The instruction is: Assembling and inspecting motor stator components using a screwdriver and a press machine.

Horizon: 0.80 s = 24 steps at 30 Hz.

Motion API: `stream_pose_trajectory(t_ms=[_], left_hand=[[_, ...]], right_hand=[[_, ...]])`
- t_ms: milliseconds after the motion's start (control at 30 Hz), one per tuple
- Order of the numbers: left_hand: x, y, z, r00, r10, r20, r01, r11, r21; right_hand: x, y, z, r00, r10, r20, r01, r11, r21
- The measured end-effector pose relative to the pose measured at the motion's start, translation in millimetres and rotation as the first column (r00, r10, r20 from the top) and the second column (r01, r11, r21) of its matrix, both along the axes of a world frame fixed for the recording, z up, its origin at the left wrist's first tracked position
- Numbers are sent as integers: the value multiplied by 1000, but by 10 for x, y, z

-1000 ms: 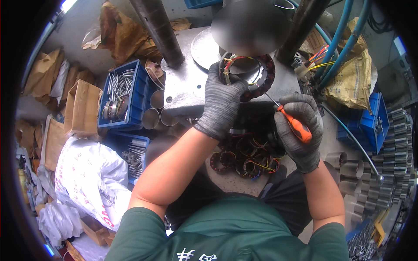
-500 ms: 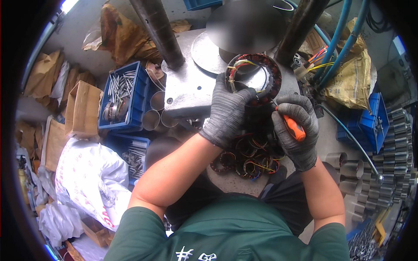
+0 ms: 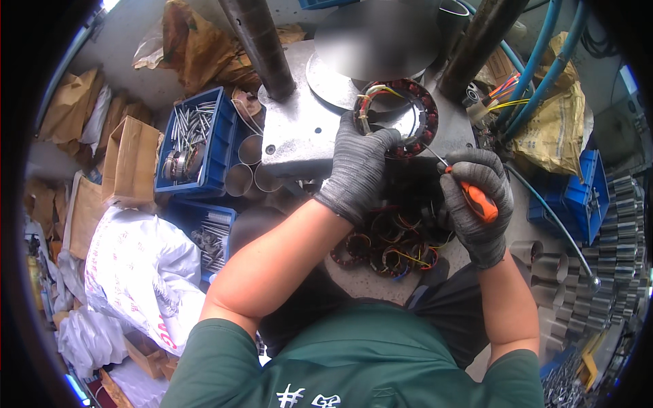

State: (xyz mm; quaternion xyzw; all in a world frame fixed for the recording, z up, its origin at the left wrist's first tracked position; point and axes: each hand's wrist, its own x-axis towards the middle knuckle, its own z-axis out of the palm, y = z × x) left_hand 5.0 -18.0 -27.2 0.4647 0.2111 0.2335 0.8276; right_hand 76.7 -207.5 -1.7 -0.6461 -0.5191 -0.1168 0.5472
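Observation:
A ring-shaped motor stator [image 3: 416, 115] with copper windings and coloured wires rests on the grey metal press plate [image 3: 299, 136]. My left hand [image 3: 357, 166], in a grey knit glove, grips the stator's near-left rim. In a matching glove, my right hand [image 3: 476, 204] holds an orange-handled screwdriver [image 3: 476, 200]; its thin shaft points up-left and its tip touches the stator's right inner edge. Below both hands lies a pile of similar wound stators [image 3: 388, 245] on a round surface.
Two dark steel columns [image 3: 258, 47] rise from the plate. Blue bins [image 3: 197, 139] of metal rods sit left, beside short metal tubes [image 3: 248, 166]. Blue hoses [image 3: 544, 75] and a yellow sack [image 3: 554, 122] are right, with stacked gear-like parts [image 3: 622, 238] far right. Cardboard and white bags [image 3: 136, 265] lie left.
The stator has tilted and shifted up-right on the plate under my left hand. My right hand brought the screwdriver tip in against its inner right edge.

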Motion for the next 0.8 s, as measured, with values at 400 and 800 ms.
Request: stream_pose_trajectory(t_ms=[400, 800], left_hand=[[-50, -22, 105, 997, -75, -12, 61, 889, -453], [-20, -15, 38, 990, 59, 130, -55, 998, -31]], right_hand=[[69, -49, -33, 977, 118, -177, -92, 984, 150], [33, -50, 29, 990, 91, -105, -85, 995, 60]])
